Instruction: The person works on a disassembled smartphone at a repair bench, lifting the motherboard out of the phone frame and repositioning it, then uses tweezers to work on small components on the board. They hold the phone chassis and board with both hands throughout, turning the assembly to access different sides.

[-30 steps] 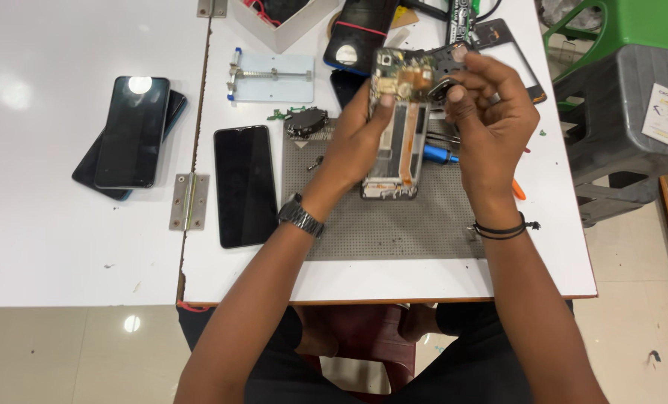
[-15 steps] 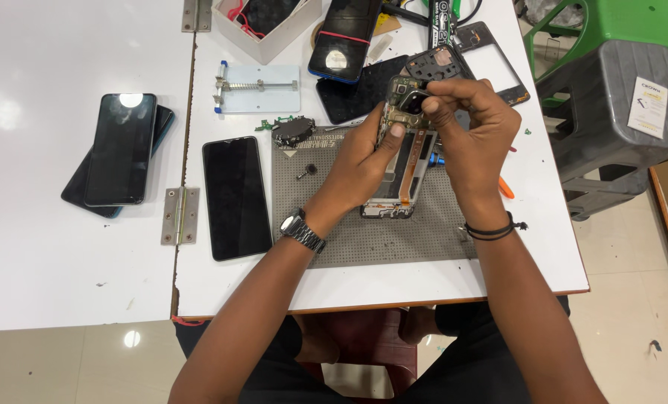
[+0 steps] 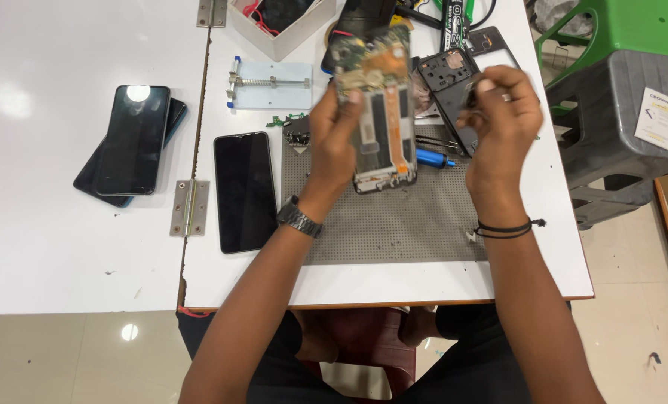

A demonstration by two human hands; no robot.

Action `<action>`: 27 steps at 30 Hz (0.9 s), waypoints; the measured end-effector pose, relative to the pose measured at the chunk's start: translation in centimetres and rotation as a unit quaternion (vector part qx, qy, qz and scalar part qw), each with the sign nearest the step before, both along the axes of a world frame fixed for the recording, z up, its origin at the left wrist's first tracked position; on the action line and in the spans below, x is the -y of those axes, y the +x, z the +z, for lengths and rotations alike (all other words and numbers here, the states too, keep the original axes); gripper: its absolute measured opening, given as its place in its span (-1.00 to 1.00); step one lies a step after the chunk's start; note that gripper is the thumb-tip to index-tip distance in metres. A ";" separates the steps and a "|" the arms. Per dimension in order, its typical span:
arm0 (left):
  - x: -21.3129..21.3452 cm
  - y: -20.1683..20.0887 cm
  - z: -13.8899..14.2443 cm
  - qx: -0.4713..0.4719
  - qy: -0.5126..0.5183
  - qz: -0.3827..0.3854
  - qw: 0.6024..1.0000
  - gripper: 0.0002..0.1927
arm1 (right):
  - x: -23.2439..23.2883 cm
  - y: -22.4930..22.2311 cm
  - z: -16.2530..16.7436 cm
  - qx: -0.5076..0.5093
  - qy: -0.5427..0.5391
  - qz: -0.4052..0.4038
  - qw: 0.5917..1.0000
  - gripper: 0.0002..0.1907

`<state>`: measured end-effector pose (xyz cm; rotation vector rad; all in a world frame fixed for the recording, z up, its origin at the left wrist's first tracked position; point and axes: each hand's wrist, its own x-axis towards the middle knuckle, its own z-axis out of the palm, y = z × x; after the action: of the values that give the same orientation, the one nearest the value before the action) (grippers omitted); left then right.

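My left hand (image 3: 338, 142) grips an opened phone (image 3: 382, 112) by its left edge and holds it upright over the grey perforated mat (image 3: 394, 224). The phone's circuit board, orange flex cable and bare frame face me. My right hand (image 3: 498, 112) is off the phone, a little to its right, with thumb and fingertips pinched together. Anything between those fingertips is too small to make out. Behind that hand, a black back cover (image 3: 446, 75) lies on the table.
A blue-handled screwdriver (image 3: 433, 158) lies on the mat under the phone. A black phone (image 3: 246, 191) lies left of the mat and two stacked phones (image 3: 132, 138) further left. A metal clamp jig (image 3: 269, 81) and a white box (image 3: 282, 22) sit behind. Grey and green stools (image 3: 626, 90) stand at the right.
My right hand has come off the top of the opened phone and moved right. My left hand has kept the phone and raised it slightly.
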<state>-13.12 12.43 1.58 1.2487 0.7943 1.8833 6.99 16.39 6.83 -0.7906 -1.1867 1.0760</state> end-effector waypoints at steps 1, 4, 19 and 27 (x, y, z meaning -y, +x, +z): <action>-0.2 -0.5 -0.2 -0.020 0.013 0.050 0.998 -0.48 | 0.0 -0.2 -0.2 0.042 -0.012 0.006 0.999 -0.94; -0.6 -2.8 -0.3 0.025 0.041 0.094 0.994 -0.51 | 0.2 -1.3 -1.0 0.159 0.009 0.084 0.984 -0.91; -2.0 -4.6 -0.8 0.043 0.091 0.146 0.984 -0.58 | 4.4 -5.0 -0.5 0.586 0.247 0.207 0.743 -0.87; -0.5 -1.6 -0.4 0.074 -0.049 -0.042 0.995 -0.62 | 5.5 -7.2 -3.1 0.559 0.315 0.193 0.742 -0.82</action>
<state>-14.71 12.95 1.22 1.0524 0.7351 1.8240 -0.18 10.88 3.68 -0.6194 -2.6620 0.3164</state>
